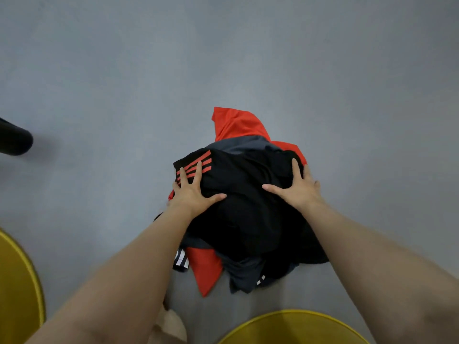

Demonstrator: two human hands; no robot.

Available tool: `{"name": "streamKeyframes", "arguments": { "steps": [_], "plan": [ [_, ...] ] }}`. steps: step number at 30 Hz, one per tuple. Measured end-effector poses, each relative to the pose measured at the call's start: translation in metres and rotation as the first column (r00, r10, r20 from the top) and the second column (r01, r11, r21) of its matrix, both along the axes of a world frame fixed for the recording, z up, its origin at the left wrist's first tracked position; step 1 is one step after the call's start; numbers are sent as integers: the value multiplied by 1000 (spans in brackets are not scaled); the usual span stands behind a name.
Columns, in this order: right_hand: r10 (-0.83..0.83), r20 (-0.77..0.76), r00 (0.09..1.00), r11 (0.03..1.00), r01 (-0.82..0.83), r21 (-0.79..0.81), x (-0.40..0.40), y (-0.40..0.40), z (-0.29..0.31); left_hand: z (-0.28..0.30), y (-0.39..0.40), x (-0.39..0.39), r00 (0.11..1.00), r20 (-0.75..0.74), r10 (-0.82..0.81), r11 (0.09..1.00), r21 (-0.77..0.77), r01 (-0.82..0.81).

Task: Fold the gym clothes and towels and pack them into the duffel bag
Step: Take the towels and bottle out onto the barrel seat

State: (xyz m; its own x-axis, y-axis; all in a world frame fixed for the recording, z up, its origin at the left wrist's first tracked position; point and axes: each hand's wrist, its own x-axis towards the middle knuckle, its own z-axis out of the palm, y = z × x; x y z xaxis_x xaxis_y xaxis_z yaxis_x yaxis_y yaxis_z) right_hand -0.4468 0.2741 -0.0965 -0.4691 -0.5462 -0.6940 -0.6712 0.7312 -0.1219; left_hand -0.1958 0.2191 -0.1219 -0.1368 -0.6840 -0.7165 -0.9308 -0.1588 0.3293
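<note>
gym clothes (248,214) lie heaped in a loose pile on the grey floor (99,83) directly ahead, a black garment with red stripes (196,162) uppermost, over red fabric (233,122) and dark grey fabric (246,271) that show at the far and near edges. left hand (192,189) rests flat on the pile's left side with fingers spread across the stripes, and right hand (298,187) rests flat on the right side, fingers likewise spread, neither pinching any cloth. two yellow round objects (17,281) sit at the near edge, and a dark object (15,140) lies at the left edge.
</note>
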Motion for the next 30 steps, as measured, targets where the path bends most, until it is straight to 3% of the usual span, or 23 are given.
{"name": "streamKeyframes", "arguments": {
  "steps": [6,9,13,16,23,30],
  "plan": [
    [-182,137,974,983,185,-9,7,1,-29,-20,-2,-8,997,-52,65,998,-8,-65],
    [-163,216,963,983,178,-54,29,-8,-36,-25,-2,-8,986,-123,112,994,22,-110],
    [-99,285,953,981,142,-132,58,-13,-40,-23,-2,-8,931,-325,164,983,131,-128],
    [-107,382,918,957,199,-210,70,-13,-35,-15,0,-7,886,-412,213,971,190,-145],
    [-92,577,811,889,329,-320,101,-14,-4,16,-3,9,796,-536,280,960,156,-232],
    [64,647,760,857,290,-426,131,-52,68,87,-29,41,779,-581,235,960,13,-279]
  ]
}}
